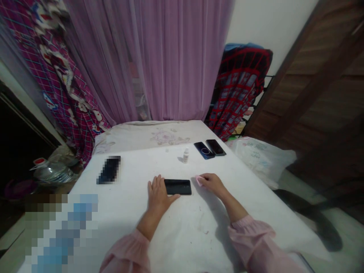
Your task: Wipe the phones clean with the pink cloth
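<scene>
The black phone (178, 187) lies between my hands. My left hand (157, 195) rests flat and open on its left end. My right hand (212, 184), just beside it, pinches a pink cloth (199, 179). Beyond my right hand stand a small white bottle (185, 155) and two more phones (210, 148).

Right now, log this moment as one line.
left hand: touching black phone | right hand: holds pink item | white bottle: upright beyond

Lower left of frame: pixelated patch (61, 231) hides whatever's there. Mid-left, the dark flat object (109, 170) is pixelated too, no detail. Your right hand (212, 182) covers most of the pink item (199, 180); can't tell what it is or how you grip it. Left hand (157, 195) hides the lower-left corner of the black phone (178, 187). Bottle (185, 155) label too small to read. Sleeves (250, 239) cut off at btm edge.
</scene>
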`<state>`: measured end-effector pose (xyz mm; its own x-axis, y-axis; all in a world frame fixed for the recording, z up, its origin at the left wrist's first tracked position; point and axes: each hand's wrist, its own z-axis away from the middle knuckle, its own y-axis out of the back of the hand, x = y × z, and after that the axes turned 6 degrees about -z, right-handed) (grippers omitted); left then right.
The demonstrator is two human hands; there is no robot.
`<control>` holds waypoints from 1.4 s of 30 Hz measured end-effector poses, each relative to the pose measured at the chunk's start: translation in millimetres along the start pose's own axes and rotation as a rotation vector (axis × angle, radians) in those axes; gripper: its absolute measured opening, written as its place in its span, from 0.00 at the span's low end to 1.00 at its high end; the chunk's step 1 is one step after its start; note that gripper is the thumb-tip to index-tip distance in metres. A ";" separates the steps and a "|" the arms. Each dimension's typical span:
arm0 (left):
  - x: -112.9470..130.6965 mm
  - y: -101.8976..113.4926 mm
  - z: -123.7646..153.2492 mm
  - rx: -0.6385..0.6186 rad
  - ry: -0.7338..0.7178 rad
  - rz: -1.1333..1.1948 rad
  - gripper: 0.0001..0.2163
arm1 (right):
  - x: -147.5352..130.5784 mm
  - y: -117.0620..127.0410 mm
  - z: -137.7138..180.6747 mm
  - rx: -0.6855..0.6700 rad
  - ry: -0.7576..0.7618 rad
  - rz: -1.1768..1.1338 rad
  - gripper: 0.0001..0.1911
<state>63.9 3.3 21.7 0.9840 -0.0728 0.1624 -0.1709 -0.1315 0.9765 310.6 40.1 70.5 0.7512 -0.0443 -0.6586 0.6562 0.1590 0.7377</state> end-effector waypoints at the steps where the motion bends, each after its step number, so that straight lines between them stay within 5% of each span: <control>1: 2.2 -3.0 6.5 0.035 0.027 -0.011 0.40 | 1.6 -2.0 -1.7 0.027 -0.020 -0.009 0.20; 5: -0.7 -8.0 23.6 0.108 0.002 0.013 0.39 | -6.6 -15.6 -9.0 0.028 -0.065 0.010 0.18; 11: -7.8 5.7 11.9 -0.012 -0.334 0.150 0.27 | -34.3 -29.1 -7.7 0.007 -0.086 0.150 0.16; 22: -1.2 -4.7 6.5 0.048 -0.244 0.276 0.27 | -17.6 -26.4 31.2 -0.060 -0.100 0.168 0.13; 28: -17.8 -12.6 12.6 0.079 -0.169 0.237 0.35 | -10.6 -23.9 20.2 0.178 -0.006 0.038 0.15; 34: -37.6 -9.5 15.9 0.110 -0.167 0.162 0.28 | -29.6 -51.0 22.0 0.256 0.171 0.144 0.13; 42: -30.5 -2.7 14.9 0.127 -0.136 0.188 0.26 | -40.6 -69.2 18.1 0.319 0.249 0.252 0.12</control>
<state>33.6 -8.9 12.0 0.9199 -0.2391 0.3107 -0.3639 -0.2258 0.9037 236.0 13.1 48.9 0.8752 0.2007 -0.4402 0.4745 -0.1779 0.8621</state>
